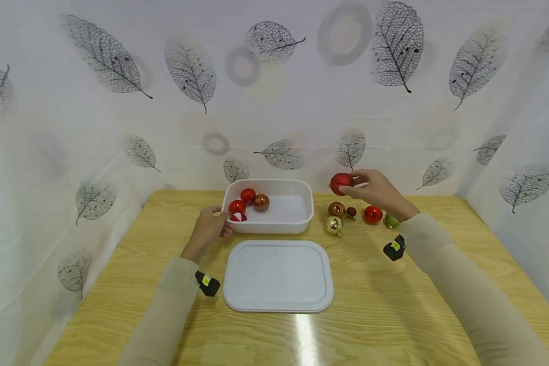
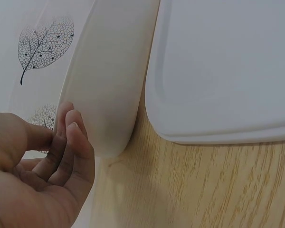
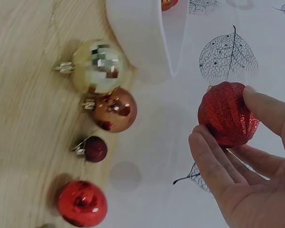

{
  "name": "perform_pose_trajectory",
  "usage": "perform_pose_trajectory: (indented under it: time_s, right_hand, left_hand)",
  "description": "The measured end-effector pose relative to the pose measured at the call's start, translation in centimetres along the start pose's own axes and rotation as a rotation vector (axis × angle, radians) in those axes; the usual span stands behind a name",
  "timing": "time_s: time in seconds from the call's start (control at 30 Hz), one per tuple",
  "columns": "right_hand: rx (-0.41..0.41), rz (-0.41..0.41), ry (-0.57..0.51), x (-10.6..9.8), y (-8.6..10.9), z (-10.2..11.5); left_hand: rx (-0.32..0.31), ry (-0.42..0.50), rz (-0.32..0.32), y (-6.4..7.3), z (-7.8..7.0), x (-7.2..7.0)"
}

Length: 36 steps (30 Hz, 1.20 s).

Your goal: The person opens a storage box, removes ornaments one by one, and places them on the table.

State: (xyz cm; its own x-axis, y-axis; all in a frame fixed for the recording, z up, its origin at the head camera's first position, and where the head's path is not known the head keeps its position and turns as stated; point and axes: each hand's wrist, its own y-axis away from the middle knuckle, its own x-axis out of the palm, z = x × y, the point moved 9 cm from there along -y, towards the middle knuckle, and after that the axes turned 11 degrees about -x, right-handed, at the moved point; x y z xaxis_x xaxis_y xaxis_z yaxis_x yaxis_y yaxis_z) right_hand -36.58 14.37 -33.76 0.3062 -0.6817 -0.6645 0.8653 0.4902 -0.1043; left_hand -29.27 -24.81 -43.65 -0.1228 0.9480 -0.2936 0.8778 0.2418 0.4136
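Observation:
My right hand (image 1: 370,190) holds a red glittery Christmas bauble (image 3: 229,114) between thumb and fingers, raised above the table's back edge. It has a ribbed surface and a small gold cap. My left hand (image 1: 208,227) pinches the front left corner of a white plastic box (image 2: 109,71), thumb on one side of the wall and fingers on the other. Inside the box lie two shiny red baubles (image 1: 248,195), a copper bauble (image 1: 261,202) and a red-and-white bauble (image 1: 238,217), all toward the left end.
A white lid (image 1: 278,277) lies flat in front of the box. Right of the box are a gold mirrored bauble (image 1: 334,225), a copper bauble (image 1: 336,209), a small dark red bauble (image 1: 351,212), a red bauble (image 1: 372,214) and a green bauble (image 1: 391,221). Leaf-patterned curtain (image 1: 274,101) surrounds the table.

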Motion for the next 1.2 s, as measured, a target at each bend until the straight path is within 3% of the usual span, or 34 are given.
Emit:
perform_pose_trajectory:
  time_s: [0.37,0.63,1.2]
  right_hand:
    - [0.046,0.001,0.031,-0.9,3.5,-2.3]
    - [0.085,0.013,0.028,0.0,5.5,-4.4]
    - [0.058,-0.034,0.058,2.5,6.8,-6.7]
  left_hand:
    - [-0.002,0.002,-0.004,0.0,0.0,0.1]
    - [-0.008,-0.015,-0.007,-0.1,0.1,0.0]
    - [0.001,-0.004,-0.004,0.0,-0.1,0.1]
